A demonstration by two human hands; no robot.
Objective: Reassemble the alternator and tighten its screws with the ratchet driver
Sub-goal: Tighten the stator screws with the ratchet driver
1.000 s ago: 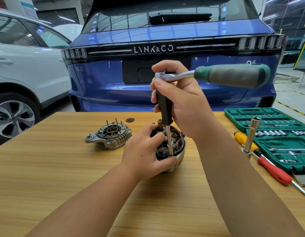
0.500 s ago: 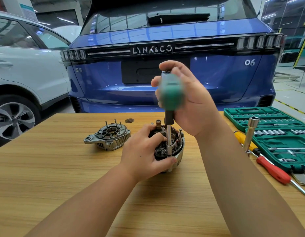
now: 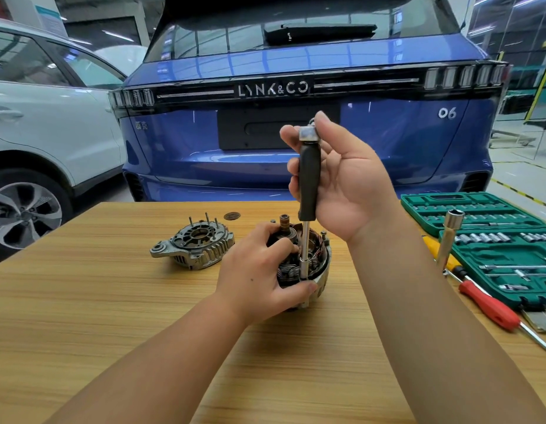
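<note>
Two bare forearms, no sleeves.
Left hand (image 3: 259, 270) & right hand (image 3: 348, 182): no gloves, rings or watch; short nails; small dark mole on back of left hand.

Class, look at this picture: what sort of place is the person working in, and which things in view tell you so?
Most likely a car repair workshop or training garage. A blue car and a white car stand indoors behind the wooden table, which holds a green socket set.
</note>
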